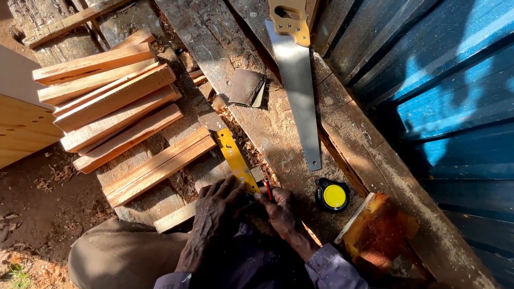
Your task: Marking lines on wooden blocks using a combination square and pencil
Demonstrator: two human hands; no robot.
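I see left hand (218, 206) pressing flat, fingers spread, on yellow metal square (236, 160) over pale wood strip (176, 216) on bench (267, 128) | right hand (278, 210) pinching red pencil (267, 189) | marking underway, probably unfinished; silver handsaw (297, 85) untouched.

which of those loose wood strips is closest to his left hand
The short pale strip right beside the left hand; the other strips are stacked farther up the bench.

Counted in frame: one handsaw (297, 91), upper centre; one yellow tape measure (333, 195), lower right of centre; one yellow square (236, 160), centre; one red pencil (268, 190); one sandpaper piece (247, 87); roughly eight cut wooden battens (115, 96), upper left.
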